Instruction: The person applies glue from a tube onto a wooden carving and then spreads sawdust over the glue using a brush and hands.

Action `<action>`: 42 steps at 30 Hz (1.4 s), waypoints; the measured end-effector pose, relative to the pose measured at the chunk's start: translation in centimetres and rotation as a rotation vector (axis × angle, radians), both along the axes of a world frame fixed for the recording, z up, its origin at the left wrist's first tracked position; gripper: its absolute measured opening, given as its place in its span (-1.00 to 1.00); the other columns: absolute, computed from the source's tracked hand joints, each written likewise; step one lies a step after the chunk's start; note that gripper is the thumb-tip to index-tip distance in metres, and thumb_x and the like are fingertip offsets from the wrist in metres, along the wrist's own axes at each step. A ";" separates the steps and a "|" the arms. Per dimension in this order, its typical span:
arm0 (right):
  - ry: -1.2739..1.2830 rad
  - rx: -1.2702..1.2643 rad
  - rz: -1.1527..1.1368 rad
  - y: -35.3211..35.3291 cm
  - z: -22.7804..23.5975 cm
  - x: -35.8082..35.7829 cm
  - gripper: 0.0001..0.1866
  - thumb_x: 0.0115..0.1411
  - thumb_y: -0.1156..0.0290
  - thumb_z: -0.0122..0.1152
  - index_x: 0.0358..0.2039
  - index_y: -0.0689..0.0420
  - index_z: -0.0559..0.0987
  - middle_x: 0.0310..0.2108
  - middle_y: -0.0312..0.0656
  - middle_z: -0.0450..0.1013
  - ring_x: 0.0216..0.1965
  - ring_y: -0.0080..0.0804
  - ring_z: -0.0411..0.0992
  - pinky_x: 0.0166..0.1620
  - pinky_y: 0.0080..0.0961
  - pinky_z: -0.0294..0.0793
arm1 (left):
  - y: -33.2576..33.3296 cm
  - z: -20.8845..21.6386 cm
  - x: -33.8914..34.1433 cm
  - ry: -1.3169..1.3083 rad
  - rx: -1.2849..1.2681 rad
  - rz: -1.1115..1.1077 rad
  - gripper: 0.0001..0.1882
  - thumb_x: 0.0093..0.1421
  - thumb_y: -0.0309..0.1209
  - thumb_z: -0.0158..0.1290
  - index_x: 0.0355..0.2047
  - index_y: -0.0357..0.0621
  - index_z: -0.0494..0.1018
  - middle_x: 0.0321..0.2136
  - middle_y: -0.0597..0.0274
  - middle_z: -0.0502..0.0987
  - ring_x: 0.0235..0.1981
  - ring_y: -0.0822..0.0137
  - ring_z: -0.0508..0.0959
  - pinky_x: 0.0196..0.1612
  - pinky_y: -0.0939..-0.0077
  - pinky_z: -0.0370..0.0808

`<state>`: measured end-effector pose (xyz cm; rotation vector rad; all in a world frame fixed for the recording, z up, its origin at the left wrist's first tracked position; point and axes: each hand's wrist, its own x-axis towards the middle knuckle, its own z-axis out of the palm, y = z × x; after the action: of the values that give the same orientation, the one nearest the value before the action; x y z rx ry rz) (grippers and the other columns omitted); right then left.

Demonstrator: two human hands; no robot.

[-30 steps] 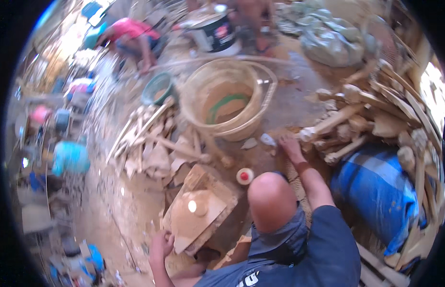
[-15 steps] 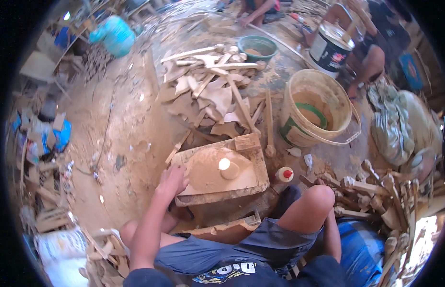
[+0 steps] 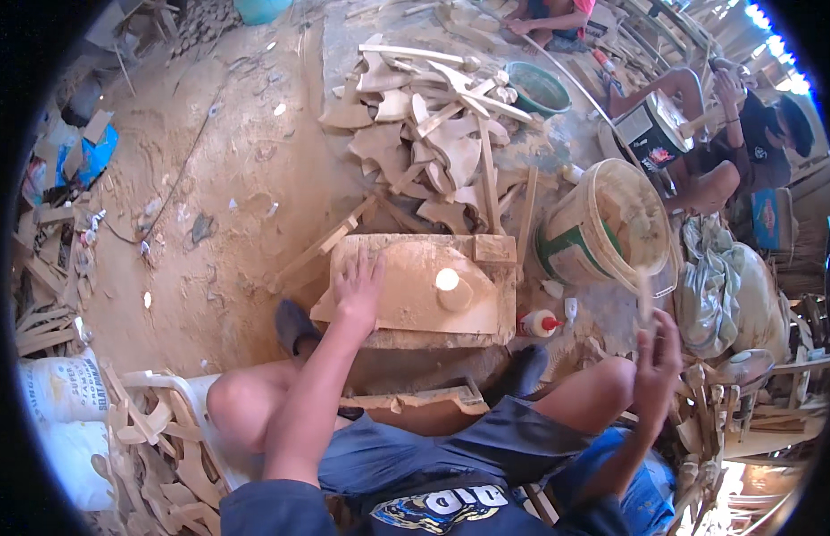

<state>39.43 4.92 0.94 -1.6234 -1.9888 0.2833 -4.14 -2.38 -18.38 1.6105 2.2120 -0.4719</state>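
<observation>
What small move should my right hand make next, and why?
Probably lower the right hand toward the dusty board: that hand is raised, apparently holding a blurred slim piece, while the left hand rests flat on the board.

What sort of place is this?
Probably a small woodworking workshop. A heap of flat, curved-edged wood pieces lies on the floor, tan dust coats much of that floor, and the left hand rests on a dusty flat board.
</observation>
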 end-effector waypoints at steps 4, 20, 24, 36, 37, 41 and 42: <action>-0.151 -0.242 0.317 -4.0 -7.2 -8.5 -0.51 0.42 0.46 0.17 0.35 0.18 0.49 -0.03 0.23 0.56 -0.06 0.26 0.56 -0.01 0.03 0.56 | 1.3 -2.5 0.0 0.039 -0.041 0.028 0.65 -0.33 -0.31 0.69 0.63 -0.10 -0.23 0.62 -0.08 -0.08 0.57 -0.06 0.11 0.49 -0.02 0.25; -0.193 -0.410 0.308 -7.6 -19.0 -15.6 -0.50 0.45 0.41 0.11 0.37 0.20 0.42 -0.09 0.33 0.49 -0.09 0.36 0.55 -0.03 0.08 0.58 | 1.0 -4.4 0.6 0.034 0.222 0.060 0.01 0.13 -0.62 0.26 0.56 -0.21 0.05 0.55 -0.08 0.11 0.47 -0.09 0.26 0.35 0.04 0.45; -0.230 -0.430 0.270 -6.8 -17.2 -16.7 -0.51 0.44 0.43 0.12 0.36 0.18 0.44 -0.09 0.25 0.53 -0.09 0.27 0.58 -0.06 0.05 0.61 | 1.0 -4.4 0.7 0.091 0.135 0.051 -0.14 0.32 -0.47 0.13 0.58 -0.15 0.04 0.58 -0.05 0.08 0.51 -0.08 0.22 0.35 0.07 0.42; -0.448 -0.104 0.473 -6.2 -17.9 -16.7 -0.42 0.14 0.67 0.15 0.21 0.12 0.62 0.16 -0.22 0.56 0.05 -0.14 0.54 0.10 -0.22 0.55 | 1.4 -4.7 0.8 0.006 0.163 0.077 -0.16 0.31 -0.60 0.08 0.56 -0.22 0.03 0.56 -0.17 0.06 0.49 -0.21 0.21 0.37 -0.06 0.43; -0.450 -0.105 0.473 -6.5 -17.7 -16.4 -0.42 0.14 0.67 0.15 0.21 0.12 0.62 0.16 -0.22 0.56 0.05 -0.14 0.54 0.10 -0.22 0.55 | 1.3 -4.6 0.8 0.016 0.170 0.085 -0.16 0.31 -0.60 0.08 0.56 -0.22 0.04 0.56 -0.17 0.06 0.50 -0.21 0.21 0.38 -0.06 0.42; -0.450 -0.168 0.442 -6.7 -16.3 -16.2 -0.47 0.15 0.64 0.16 0.16 0.12 0.66 0.17 -0.22 0.54 0.03 -0.15 0.53 0.07 -0.23 0.55 | 1.1 -4.5 0.9 0.014 0.176 0.091 -0.17 0.31 -0.61 0.07 0.56 -0.22 0.05 0.56 -0.17 0.07 0.49 -0.21 0.22 0.38 -0.07 0.42; -0.458 -0.187 0.415 -6.5 -16.1 -16.4 -0.49 0.16 0.61 0.17 0.15 0.12 0.67 0.17 -0.23 0.54 0.03 -0.16 0.52 0.08 -0.23 0.54 | 1.1 -4.4 0.9 0.014 0.183 0.085 -0.18 0.31 -0.61 0.07 0.56 -0.23 0.05 0.56 -0.18 0.08 0.49 -0.21 0.22 0.38 -0.07 0.42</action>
<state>23.01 -1.58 -15.17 -1.4635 -2.7258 0.2742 -3.26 -1.33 -22.82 1.5970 2.3829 -0.2645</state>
